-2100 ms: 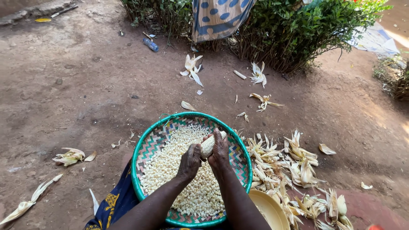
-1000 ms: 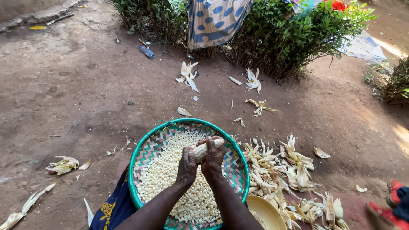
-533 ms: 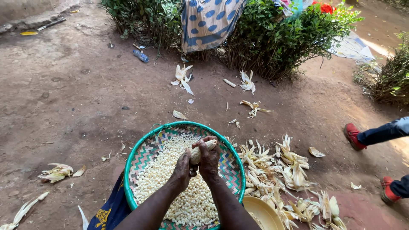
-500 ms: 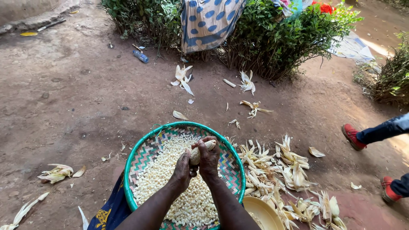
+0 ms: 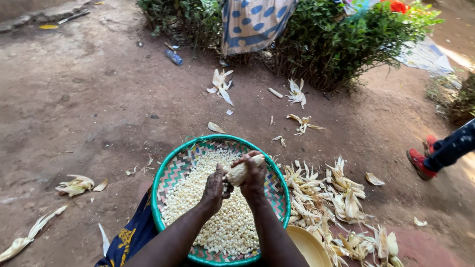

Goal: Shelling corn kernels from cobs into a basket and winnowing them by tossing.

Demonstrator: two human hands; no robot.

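**Both hands on cob over basket**

Dirt ground [image 5: 89, 113], bush [image 5: 326, 39] at the far side. Husks [image 5: 331, 207] piled right of the basket [image 5: 168, 170], which holds loose kernels [image 5: 222, 227]. Cob [image 5: 241, 172] sits above the basket centre. Left hand [image 5: 215, 187] grip clamped on its lower end, right hand [image 5: 255, 174] grip wrapped round the upper part.

A heap of pale maize husks [image 5: 336, 207] lies on the bare dirt ground [image 5: 89, 113], with a yellow bowl [image 5: 309, 247] beside it. Farther off, a blue spotted cloth [image 5: 252, 22] hangs over green bushes [image 5: 336, 39], near a small blue bottle [image 5: 173, 57]. At the right edge, another person's red shoe [image 5: 420, 163] shows.
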